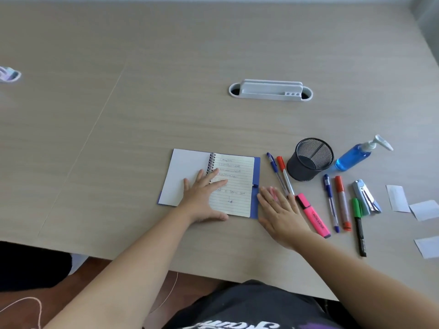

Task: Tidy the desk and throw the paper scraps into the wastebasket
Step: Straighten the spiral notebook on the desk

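Note:
An open spiral notebook (235,176) with a blue cover lies on the desk (166,103). My left hand (204,195) rests flat on its pages, fingers spread. My right hand (280,214) lies flat on the desk just right of the notebook, holding nothing. A pink highlighter (313,216) lies beside it, with several pens and markers (342,203) further right. A black mesh pen cup (308,160) stands empty behind them. Three white paper scraps (398,198) lie at the right edge. No wastebasket is in view.
A blue sanitizer pump bottle (356,155) stands right of the cup. A stapler (365,197) lies by the scraps. A grey cable tray (270,90) sits in the desk's middle. A small object (9,74) lies far left.

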Demonstrator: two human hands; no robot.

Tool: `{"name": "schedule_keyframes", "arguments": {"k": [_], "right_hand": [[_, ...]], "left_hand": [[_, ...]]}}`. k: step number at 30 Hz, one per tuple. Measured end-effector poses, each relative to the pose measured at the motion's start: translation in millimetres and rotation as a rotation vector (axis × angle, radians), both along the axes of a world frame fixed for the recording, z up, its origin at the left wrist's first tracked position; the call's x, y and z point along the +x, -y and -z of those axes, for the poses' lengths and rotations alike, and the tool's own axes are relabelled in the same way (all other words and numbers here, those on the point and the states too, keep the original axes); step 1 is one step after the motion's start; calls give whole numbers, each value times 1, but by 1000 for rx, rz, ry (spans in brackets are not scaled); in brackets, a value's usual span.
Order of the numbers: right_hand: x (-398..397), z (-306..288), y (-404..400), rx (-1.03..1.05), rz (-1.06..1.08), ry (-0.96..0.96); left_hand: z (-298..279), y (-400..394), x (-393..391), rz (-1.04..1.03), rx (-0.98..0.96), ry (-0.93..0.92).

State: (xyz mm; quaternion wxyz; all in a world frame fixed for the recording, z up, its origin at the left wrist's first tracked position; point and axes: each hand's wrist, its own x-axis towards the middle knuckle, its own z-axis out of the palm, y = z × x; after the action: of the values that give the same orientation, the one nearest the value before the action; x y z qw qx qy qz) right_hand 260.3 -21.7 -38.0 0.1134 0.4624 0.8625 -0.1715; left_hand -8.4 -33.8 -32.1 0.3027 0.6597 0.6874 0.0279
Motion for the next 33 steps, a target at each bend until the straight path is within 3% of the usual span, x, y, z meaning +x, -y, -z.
{"name": "schedule_keyframes", "arguments": {"k": [8,14,16,19,21,28,33], "right_hand": [[-1,2,2,-3,16,22],[-1,0,-2,-2,9,69],[-1,0,-1,-2,11,64],[-1,0,0,3,21,56],[-2,0,0,-3,22,69],[-3,-3,3,-27,45,46],[-3,-4,3,-29,42,60]], "left_hand": [[-11,-2,2,-24,-8,108],[-13,15,21,16,417,62],[-20,17,26,-135,549,139],[-35,17,15,-591,554,303],[-34,21,-4,-790,536,330],[-16,53,-56,-978,436,247],[0,62,-65,-1068,360,81]]}}
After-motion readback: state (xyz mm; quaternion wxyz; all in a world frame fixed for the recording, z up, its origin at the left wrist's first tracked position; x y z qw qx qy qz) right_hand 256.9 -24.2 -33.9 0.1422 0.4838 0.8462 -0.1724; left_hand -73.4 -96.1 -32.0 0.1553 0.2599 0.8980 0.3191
